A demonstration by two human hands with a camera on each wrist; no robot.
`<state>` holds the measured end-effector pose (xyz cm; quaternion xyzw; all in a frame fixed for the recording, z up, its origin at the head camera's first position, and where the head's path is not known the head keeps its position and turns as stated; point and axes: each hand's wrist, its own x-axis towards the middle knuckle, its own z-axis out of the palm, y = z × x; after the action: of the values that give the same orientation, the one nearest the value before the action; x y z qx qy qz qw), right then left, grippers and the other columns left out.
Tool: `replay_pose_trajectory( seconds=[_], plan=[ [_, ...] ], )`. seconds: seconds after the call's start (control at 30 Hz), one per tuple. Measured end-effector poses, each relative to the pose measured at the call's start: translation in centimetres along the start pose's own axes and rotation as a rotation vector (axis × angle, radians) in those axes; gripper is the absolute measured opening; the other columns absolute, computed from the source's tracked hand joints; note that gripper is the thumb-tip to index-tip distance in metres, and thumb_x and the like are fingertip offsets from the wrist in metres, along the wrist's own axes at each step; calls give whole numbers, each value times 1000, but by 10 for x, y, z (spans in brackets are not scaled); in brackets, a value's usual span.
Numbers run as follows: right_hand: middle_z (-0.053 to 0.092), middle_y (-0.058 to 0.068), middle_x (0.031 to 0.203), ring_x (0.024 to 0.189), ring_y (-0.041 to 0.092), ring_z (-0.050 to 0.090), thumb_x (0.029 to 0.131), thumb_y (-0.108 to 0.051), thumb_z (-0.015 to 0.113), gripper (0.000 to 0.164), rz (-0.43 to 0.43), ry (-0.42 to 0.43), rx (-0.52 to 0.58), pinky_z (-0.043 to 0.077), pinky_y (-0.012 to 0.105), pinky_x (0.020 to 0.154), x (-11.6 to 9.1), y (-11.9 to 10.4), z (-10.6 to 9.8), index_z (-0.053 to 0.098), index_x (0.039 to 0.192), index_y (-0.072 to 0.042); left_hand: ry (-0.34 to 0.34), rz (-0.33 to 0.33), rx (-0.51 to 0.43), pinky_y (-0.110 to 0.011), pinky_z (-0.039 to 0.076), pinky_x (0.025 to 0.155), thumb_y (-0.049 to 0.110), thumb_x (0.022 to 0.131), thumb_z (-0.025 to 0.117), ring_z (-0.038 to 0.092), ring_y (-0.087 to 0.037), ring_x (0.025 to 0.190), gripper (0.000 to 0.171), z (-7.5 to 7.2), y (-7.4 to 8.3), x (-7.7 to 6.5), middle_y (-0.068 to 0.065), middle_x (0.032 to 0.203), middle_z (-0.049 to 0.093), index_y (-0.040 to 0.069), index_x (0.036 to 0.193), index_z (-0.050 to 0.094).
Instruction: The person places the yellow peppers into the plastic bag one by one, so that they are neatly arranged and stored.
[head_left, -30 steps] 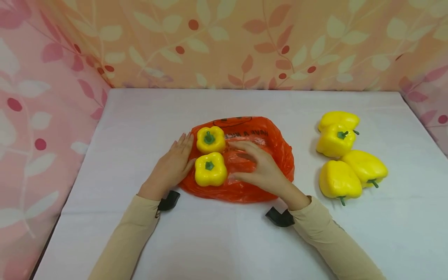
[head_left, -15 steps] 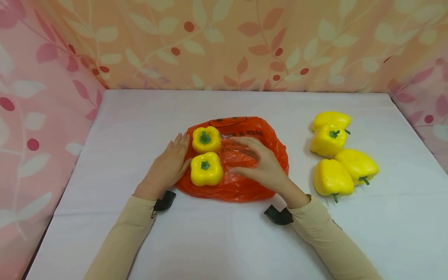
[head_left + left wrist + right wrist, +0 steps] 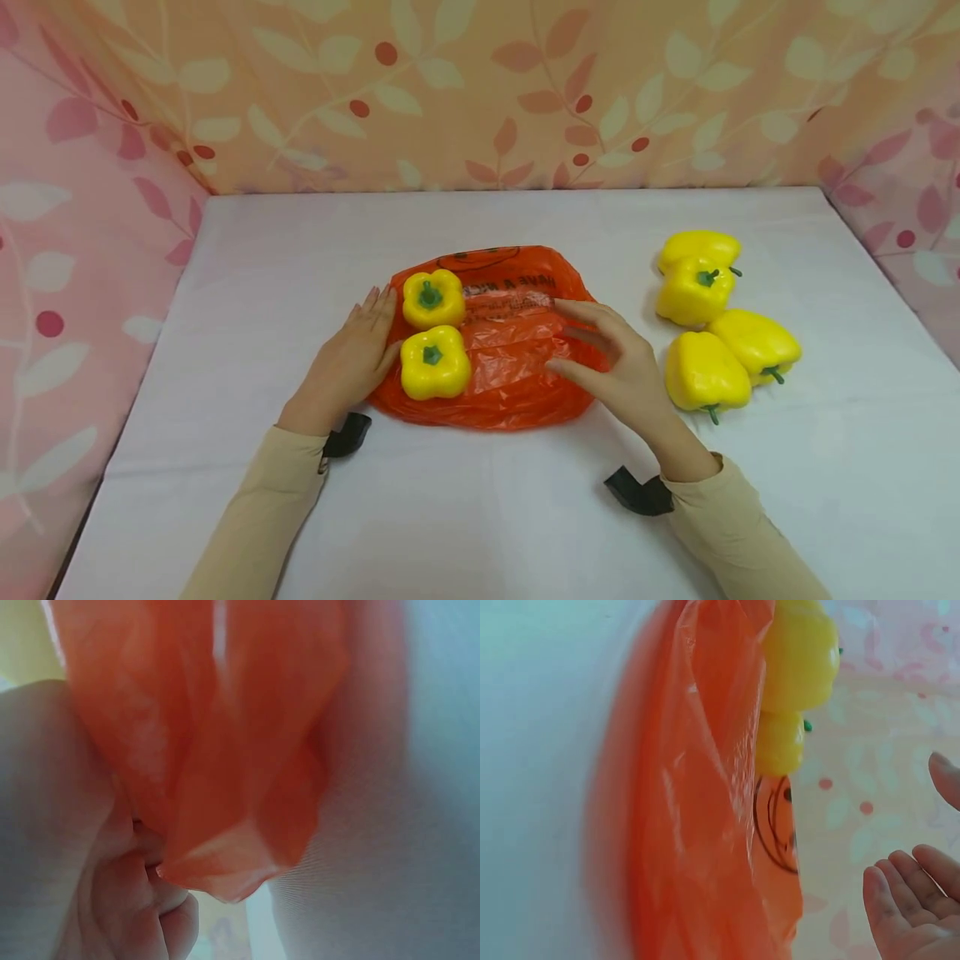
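Observation:
Two yellow bell peppers stand stem up on the left half of a red plastic bag (image 3: 517, 367), the far pepper (image 3: 433, 302) just behind the near pepper (image 3: 435, 367). My left hand (image 3: 345, 358) lies along the bag's left edge with its fingers straight, beside the peppers. The left wrist view is mostly filled by the bag (image 3: 217, 750), with curled-looking fingers partly hidden behind it. My right hand (image 3: 618, 362) hovers at the bag's right edge, thumb and fingers spread apart with nothing between them. In the right wrist view, the right hand (image 3: 922, 900) is apart from the bag.
Several more yellow bell peppers (image 3: 707, 371) rest in a cluster on the white tablecloth (image 3: 480, 508) to the right of my right hand. Floral curtains (image 3: 450, 108) border the table at the back and both sides. Black wrist mounts (image 3: 639, 493) sit at both cuffs.
My right hand has drawn back to the right, away from the two peppers on the bag. The left hand and the peppers keep their places while the head view shifts slightly.

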<state>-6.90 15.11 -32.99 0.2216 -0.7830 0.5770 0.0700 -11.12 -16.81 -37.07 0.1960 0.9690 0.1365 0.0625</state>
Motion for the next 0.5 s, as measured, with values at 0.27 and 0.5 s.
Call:
replay_pose_trajectory(
  seconds=[0.27, 0.5],
  plan=[
    [55, 18, 126, 118, 23, 50, 69, 26, 67, 60, 12, 182, 8, 46, 22, 94, -29, -5, -18, 53, 125, 11, 28, 3, -4, -45, 12, 115, 29, 99, 47, 10, -30, 143, 69, 2, -1, 0, -20, 154, 17, -4, 149, 12],
    [58, 5, 124, 113, 14, 55, 68, 24, 69, 59, 112, 338, -135, 45, 17, 92, -53, -3, -32, 54, 124, 10, 23, -2, -7, -45, 12, 115, 29, 99, 47, 10, -30, 143, 70, 1, 0, 0, -19, 154, 16, -3, 149, 12]
  ],
)
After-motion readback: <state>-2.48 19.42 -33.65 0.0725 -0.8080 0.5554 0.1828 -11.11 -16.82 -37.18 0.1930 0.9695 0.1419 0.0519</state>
